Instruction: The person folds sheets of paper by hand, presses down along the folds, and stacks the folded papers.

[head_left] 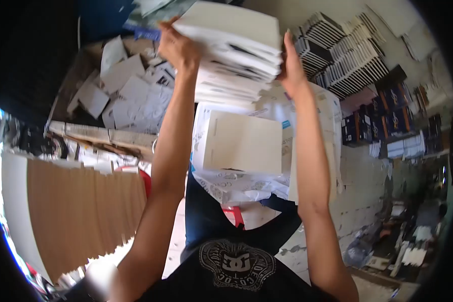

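Note:
A thick stack of white paper blocks [231, 30] is between my two hands at the top centre. My left hand [180, 49] grips its left side, with the thumb near the top edge. My right hand [292, 68] presses flat against its right side, fingers pointing up. More white sheets show beneath the stack. Nearer to me, a cream paper block [244, 142] lies on a surface covered with printed wrapping paper [226, 183]. Both arms reach forward on either side of this block.
A wooden bin [80, 128] of loose paper pieces stands at the left. Piled books [319, 43] and dark blue boxes [387, 113] are at the upper right. A large stack of brown sheets [85, 211] is at the lower left. Red plastic [234, 215] shows between my legs.

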The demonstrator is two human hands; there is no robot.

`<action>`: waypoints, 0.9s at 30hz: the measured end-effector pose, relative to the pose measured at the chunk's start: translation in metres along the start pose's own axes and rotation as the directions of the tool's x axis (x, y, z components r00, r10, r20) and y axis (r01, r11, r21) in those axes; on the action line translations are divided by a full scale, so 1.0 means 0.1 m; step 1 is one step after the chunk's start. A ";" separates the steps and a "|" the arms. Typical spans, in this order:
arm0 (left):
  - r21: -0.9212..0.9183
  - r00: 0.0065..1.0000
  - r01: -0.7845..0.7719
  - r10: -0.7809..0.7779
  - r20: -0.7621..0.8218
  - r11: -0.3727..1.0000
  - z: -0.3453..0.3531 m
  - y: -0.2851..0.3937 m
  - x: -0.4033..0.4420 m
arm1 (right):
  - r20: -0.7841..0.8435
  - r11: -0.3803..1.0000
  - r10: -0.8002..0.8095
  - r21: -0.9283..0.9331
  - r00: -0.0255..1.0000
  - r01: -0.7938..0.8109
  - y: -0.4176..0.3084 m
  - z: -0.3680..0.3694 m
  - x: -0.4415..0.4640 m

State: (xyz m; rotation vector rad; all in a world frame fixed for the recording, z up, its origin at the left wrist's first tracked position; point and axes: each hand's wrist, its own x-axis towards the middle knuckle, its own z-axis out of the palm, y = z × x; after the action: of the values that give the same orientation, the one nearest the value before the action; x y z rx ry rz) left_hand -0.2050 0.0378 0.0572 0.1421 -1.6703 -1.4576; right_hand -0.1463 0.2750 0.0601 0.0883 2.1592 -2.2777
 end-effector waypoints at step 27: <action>-0.257 0.999 -0.039 0.033 -0.025 0.966 -0.59 0.11 -0.12 | -0.366 0.501 -0.826 -0.824 0.428 0.264 0.62 -0.86 -2.27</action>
State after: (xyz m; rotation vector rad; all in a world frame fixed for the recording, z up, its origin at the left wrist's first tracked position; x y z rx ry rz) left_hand -0.1531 0.0046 0.0550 -0.0175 -1.4438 -1.6250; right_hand 0.0859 0.3493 0.0033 0.3356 3.9451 -1.5161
